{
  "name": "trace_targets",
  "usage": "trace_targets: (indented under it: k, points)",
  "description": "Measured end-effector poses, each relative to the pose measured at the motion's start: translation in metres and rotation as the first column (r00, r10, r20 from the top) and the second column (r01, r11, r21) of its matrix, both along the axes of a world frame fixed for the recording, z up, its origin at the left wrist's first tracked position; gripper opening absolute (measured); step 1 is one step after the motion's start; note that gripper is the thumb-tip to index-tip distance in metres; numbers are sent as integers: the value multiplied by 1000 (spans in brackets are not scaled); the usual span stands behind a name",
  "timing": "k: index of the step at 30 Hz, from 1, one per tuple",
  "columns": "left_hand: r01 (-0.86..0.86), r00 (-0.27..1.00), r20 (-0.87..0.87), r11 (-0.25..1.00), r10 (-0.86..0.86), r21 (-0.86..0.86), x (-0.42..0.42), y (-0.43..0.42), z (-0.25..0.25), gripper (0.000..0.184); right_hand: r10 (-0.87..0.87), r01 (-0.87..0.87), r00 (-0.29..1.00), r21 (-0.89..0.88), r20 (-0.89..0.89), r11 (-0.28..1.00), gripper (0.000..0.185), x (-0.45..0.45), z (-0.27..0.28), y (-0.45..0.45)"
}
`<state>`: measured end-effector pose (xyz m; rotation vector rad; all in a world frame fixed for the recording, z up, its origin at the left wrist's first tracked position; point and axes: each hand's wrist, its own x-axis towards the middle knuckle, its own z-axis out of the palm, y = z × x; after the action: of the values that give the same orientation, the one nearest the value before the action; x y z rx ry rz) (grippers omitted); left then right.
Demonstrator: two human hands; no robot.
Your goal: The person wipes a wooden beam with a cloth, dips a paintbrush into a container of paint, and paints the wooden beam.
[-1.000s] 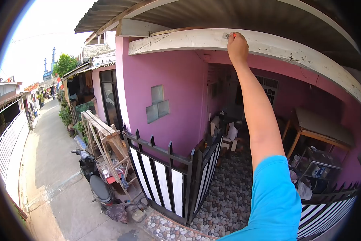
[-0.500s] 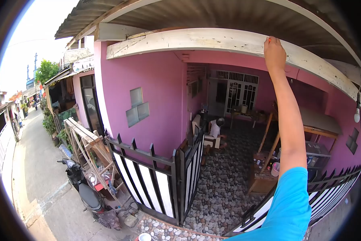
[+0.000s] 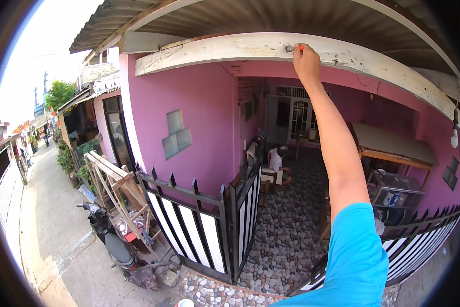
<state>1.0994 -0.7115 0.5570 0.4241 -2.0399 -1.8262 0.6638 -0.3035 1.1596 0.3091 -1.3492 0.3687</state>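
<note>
My right hand (image 3: 307, 62) is raised high, its fingers closed around a small orange-handled tool (image 3: 301, 48). A greyish end of the tool points left against the face of the long white beam (image 3: 230, 49); its exact kind is hidden by the fingers. Dark marks and worn patches show on the beam's paint, on both sides of my hand. A bright blue sleeve (image 3: 354, 250) covers my upper arm. My left hand is out of the picture.
Black-and-white metal gates (image 3: 189, 225) with spikes stand below. A wooden trestle (image 3: 114, 181) and a parked motorbike (image 3: 114, 248) are at left. A person (image 3: 276, 161) sits inside the porch. A bulb (image 3: 454, 139) hangs at right. A white container (image 3: 185, 303) is at the bottom edge.
My right hand has moved left along the beam with the orange-handled tool. The tool's greyish end now shows beside the fingers.
</note>
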Motion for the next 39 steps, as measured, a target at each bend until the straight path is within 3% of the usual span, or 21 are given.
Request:
trace_targets:
  k: [3, 5, 9, 11, 14, 20, 23, 25, 26, 28, 32, 33, 35, 37, 39]
  points:
    - [-14, 1000, 8, 997, 13, 71, -1, -1, -1, 59, -115, 117, 993, -87, 22, 989, 27, 15, 3, 48]
    - [24, 998, 52, 999, -23, -34, -4, -8, -12, 60, -181, 189, 981, -160, 65, 969, 27, 31, 3, 80]
    - [65, 996, 63, 994, -60, -88, -10, -9, -4, 60, -378, 375, 925, -99, -20, 922, 27, 65, 6, 115]
    - [75, 995, 63, 997, -74, -19, -11, -4, 12, 62, -483, 478, 873, -77, -65, 875, 24, 74, 8, 116]
    - [66, 997, 31, 993, -64, -95, -11, -8, -6, 63, -585, 587, 809, 5, -57, 810, 23, 70, 3, 97]
    - [26, 997, 75, 992, -17, -120, -2, -10, -19, 64, -510, 504, 860, 156, 0, 850, 22, 12, -23, 35]
    - [9, 1000, 23, 996, -7, -88, 3, -9, -21, 62, -400, 381, 914, 190, 74, 905, 21, 0, -30, 4]
    - [12, 1000, 11, 997, -12, -72, 6, -9, -26, 62, -147, 142, 989, 132, 25, 981, 23, 0, -30, -5]
    - [15, 1000, -1, 998, -15, -56, 6, -8, -22, 61, -150, 145, 988, 129, 25, 981, 23, 1, -28, -1]
    - [0, 1000, 11, 999, 0, -32, 9, -3, -13, 61, 38, -35, 997, 45, -66, 998, 25, 6, -22, 9]
    - [-9, 998, 59, 992, 2, 124, 9, 13, 32, 60, -61, 66, 997, -109, 46, 992, 25, 30, -19, 58]
    - [-5, 998, 62, 992, -3, 129, 8, 10, 27, 60, -111, 114, 993, -106, 37, 988, 25, 35, -19, 74]
    - [55, 997, 59, 997, -51, -58, 2, 3, 14, 61, -148, 150, 989, -98, 27, 984, 26, 43, -18, 95]
    - [50, 997, 56, 999, -50, -1, 0, 5, 13, 61, -340, 338, 937, -39, -80, 940, 24, 54, -17, 104]
    - [54, 997, 49, 997, -56, 55, -5, 4, 7, 61, -421, 422, 903, -1, -84, 907, 23, 63, -17, 98]
